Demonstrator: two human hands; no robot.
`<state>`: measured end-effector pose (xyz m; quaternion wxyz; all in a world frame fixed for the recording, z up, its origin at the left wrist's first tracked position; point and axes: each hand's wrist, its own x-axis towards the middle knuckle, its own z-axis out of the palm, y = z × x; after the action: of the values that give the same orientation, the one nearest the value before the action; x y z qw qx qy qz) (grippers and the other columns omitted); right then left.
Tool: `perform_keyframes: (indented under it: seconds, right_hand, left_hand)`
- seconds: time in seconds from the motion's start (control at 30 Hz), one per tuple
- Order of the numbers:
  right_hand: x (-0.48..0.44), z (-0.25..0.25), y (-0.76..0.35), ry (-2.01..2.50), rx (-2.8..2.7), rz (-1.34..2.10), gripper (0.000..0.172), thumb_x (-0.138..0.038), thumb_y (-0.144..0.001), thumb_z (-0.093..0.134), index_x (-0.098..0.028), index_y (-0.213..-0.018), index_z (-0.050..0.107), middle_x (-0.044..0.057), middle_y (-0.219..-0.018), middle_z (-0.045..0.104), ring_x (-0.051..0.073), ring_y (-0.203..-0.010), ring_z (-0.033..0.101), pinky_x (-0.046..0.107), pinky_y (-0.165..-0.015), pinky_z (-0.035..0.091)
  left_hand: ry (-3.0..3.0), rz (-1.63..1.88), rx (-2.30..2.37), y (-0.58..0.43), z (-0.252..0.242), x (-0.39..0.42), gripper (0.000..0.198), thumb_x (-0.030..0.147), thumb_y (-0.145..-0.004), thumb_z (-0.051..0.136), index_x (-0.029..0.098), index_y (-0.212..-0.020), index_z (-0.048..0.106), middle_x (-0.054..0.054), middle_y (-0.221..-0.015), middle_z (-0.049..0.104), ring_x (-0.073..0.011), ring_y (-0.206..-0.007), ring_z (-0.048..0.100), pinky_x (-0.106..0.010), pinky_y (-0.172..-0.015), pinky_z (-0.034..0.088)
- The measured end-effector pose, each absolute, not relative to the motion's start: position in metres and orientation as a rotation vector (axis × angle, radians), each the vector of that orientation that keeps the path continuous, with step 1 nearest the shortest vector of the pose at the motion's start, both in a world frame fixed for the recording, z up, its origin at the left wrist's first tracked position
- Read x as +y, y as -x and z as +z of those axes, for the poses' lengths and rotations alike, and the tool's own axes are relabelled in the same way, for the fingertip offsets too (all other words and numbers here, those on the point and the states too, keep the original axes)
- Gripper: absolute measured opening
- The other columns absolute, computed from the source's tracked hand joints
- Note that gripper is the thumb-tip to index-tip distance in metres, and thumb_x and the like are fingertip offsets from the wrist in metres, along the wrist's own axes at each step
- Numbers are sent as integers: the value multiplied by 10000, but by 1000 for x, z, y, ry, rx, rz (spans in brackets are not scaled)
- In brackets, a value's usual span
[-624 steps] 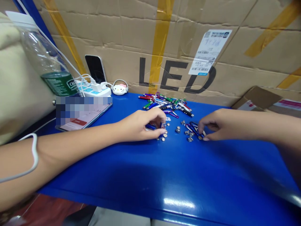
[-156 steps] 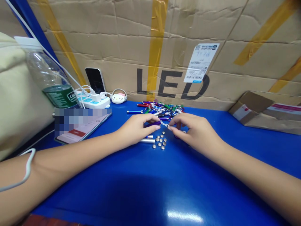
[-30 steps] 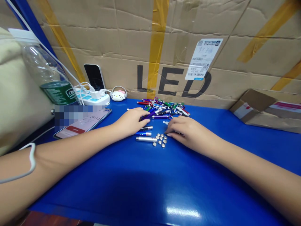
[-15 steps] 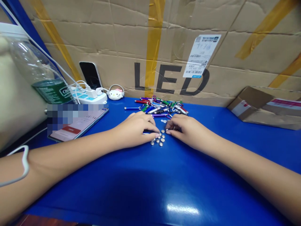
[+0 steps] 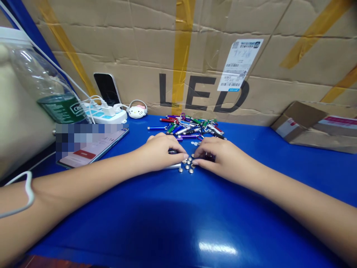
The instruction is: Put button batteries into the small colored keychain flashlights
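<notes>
On the blue table (image 5: 173, 216) my left hand (image 5: 160, 150) lies curled over a small dark flashlight tube (image 5: 173, 152), and a silver tube (image 5: 173, 166) pokes out beneath its fingers. My right hand (image 5: 220, 156) rests opposite, fingers bent, its fingertips touching a cluster of several small silver button cells (image 5: 188, 165). Whether its fingers hold anything is hidden. Behind both hands lies a pile of coloured mini flashlights (image 5: 192, 126).
A big cardboard box marked LED (image 5: 200, 93) walls the back. At left stand a water bottle (image 5: 52, 93), a power strip with chargers (image 5: 107, 113), an upright phone (image 5: 106, 89), a cat-shaped charm (image 5: 136, 111) and a flat phone (image 5: 89, 147). A small carton (image 5: 309, 124) lies at right.
Both hands have drawn together around the button cells. The left hand came back from the flashlight pile to cover the loose tubes; the right hand's fingertips slid onto the cells.
</notes>
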<state>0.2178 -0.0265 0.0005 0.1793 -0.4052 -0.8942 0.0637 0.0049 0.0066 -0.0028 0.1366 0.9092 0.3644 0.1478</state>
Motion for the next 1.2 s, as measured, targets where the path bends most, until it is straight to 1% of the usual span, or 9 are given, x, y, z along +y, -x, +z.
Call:
perform_keyframes:
  seconds: [0.07, 0.17, 0.33, 0.57, 0.73, 0.8, 0.9, 1.03, 1.2]
  right_hand:
    - [-28, -2, -214, 1161, -2508, 213, 49, -214, -822, 619, -190, -816, 662, 43, -839, 663, 178, -827, 604, 306, -749, 467]
    - [-27, -5, -212, 1207, -2484, 257, 54, -166, -808, 616, -194, -814, 662, 39, -841, 665, 169, -811, 603, 295, -737, 468]
    - [-26, -4, -213, 1323, -2459, 296, 66, -150, -776, 630, -190, -822, 654, 22, -771, 664, 150, -712, 594, 264, -639, 458]
    - [-24, -1, -215, 1393, -2482, 272, 94, -123, -777, 607, -191, -817, 657, 31, -810, 695, 153, -721, 614, 259, -646, 466]
    - [-23, -3, -216, 1392, -2459, 230, 72, -132, -763, 615, -186, -798, 648, 22, -744, 676, 137, -642, 591, 239, -574, 439]
    - [-22, -4, -217, 1369, -2460, 226, 78, -123, -764, 608, -185, -795, 643, 20, -740, 670, 134, -640, 585, 238, -578, 433]
    - [-22, -5, -219, 1287, -2493, 212, 92, -106, -775, 595, -182, -802, 639, 23, -778, 672, 138, -688, 593, 244, -626, 439]
    - [-23, -4, -223, 1178, -2563, 241, 85, -102, -782, 599, -180, -779, 632, 18, -781, 668, 139, -710, 598, 247, -655, 443]
    - [-24, 0, -224, 1221, -2577, 355, 74, -118, -787, 618, -179, -749, 633, 15, -779, 678, 141, -713, 608, 254, -662, 449]
  left_hand:
    - [-2652, 431, 1096, -6, -3, 2, 222, 446, -828, 564, 341, -935, 729, 3, -971, 689, -228, -986, 559, -390, -908, 384]
    - [-2656, 418, 1109, -7, -3, -1, 211, 418, -821, 572, 356, -959, 720, 10, -1003, 679, -240, -1012, 539, -403, -908, 372]
    - [-2644, 391, 1085, -7, -3, 2, 195, 351, -818, 579, 327, -951, 721, 7, -998, 687, -227, -993, 559, -396, -928, 371]
    - [-2611, 329, 1028, -8, -1, 5, 155, 302, -838, 588, 291, -932, 711, 16, -1012, 696, -200, -1013, 582, -360, -946, 377]
    - [-2579, 307, 1000, -8, 1, 2, 145, 254, -840, 586, 272, -928, 700, 35, -984, 715, -179, -981, 605, -323, -895, 405]
    - [-2615, 332, 1015, -7, 3, 1, 156, 276, -848, 582, 285, -954, 696, 35, -977, 717, -185, -978, 605, -327, -883, 406]
    - [-2689, 310, 941, -3, 7, 3, 160, 295, -853, 589, 290, -968, 699, 33, -988, 712, -175, -979, 609, -311, -893, 405]
    - [-2705, 186, 742, 1, 13, 9, 194, 222, -817, 628, 246, -997, 693, 9, -1022, 694, -143, -979, 613, -241, -872, 432]
    - [-2685, 190, 750, 3, 12, 13, 178, 181, -834, 583, 231, -963, 696, 6, -999, 693, -133, -948, 619, -229, -854, 449]
